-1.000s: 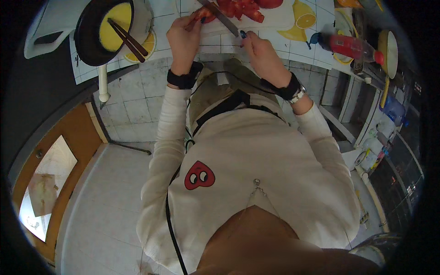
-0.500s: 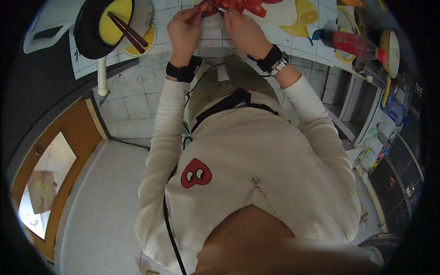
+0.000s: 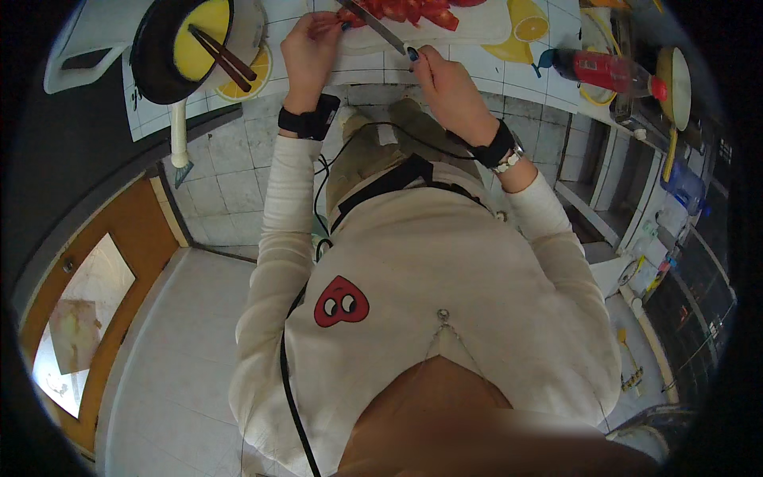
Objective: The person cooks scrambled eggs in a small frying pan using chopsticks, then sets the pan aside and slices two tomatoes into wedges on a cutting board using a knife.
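The handle of a kitchen knife (image 3: 377, 25) is in my right hand (image 3: 453, 91), its fingers closed around it. The blade slants up and to the left over cut red tomato pieces (image 3: 437, 19). These lie on a white cutting board (image 3: 477, 25) at the top edge of the view. At the board's left end, the fingers of my left hand (image 3: 311, 49) are pressed together on a tomato piece (image 3: 347, 16) beside the blade. The upper edge of the picture cuts off part of the tomatoes.
On the left stands a dark pot (image 3: 155, 56) of yellow liquid, with brown chopsticks (image 3: 222, 60) in it and a pale handle (image 3: 177, 131) toward me. A lemon-patterned mat (image 3: 520, 36), a red-labelled bottle (image 3: 596, 71) and a yellow-handled pan (image 3: 675, 87) are on the right.
My right hand has moved right and toward me, bringing the knife blade into plain view. My left hand has shifted slightly left and stays at the tomato.
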`<state>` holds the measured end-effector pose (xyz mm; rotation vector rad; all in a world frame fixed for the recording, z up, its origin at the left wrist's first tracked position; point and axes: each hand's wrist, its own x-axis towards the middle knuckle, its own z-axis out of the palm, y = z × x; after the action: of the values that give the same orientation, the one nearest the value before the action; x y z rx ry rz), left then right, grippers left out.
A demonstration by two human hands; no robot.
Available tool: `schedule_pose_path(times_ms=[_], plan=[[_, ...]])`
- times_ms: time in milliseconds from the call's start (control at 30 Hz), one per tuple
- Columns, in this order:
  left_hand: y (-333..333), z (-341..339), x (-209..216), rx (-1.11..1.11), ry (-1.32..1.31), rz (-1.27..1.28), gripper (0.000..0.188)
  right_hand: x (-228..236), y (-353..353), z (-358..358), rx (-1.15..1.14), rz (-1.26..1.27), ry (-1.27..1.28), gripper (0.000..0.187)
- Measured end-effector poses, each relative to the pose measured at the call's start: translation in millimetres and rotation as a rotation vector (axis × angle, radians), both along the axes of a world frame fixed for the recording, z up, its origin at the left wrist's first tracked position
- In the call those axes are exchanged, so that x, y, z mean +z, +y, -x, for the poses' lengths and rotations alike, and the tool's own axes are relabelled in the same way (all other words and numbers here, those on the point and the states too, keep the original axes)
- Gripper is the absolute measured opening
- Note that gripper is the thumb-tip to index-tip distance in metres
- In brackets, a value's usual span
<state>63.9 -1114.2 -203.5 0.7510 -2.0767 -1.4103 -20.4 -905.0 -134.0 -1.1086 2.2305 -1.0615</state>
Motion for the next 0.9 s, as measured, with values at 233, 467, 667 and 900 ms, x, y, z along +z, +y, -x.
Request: schedule_pose_path(times_ms=[233,467,667,900], plan=[[0.3,1.3,-4.2,0.021,-0.024,0.071,0.018,-8.6,-9.6,-1.6,-0.013,-0.123,0.112,0.024],[4.5,1.4,0.1,0.049,-0.042,0.08,0.018,-21.2,-17.7,-1.3,0.019,-0.088,0.064,0.024],[3.7,0.5,-1.5,0.016,-0.129,0.122,0.019,-19.8,-38.2,1.1,0.035,-0.125,0.224,0.024],[-14.1,4.1,-8.0,0.0,-0.08,0.159,0.019,-13.2,21.9,-11.6,0.031,-0.304,0.166,0.025]])
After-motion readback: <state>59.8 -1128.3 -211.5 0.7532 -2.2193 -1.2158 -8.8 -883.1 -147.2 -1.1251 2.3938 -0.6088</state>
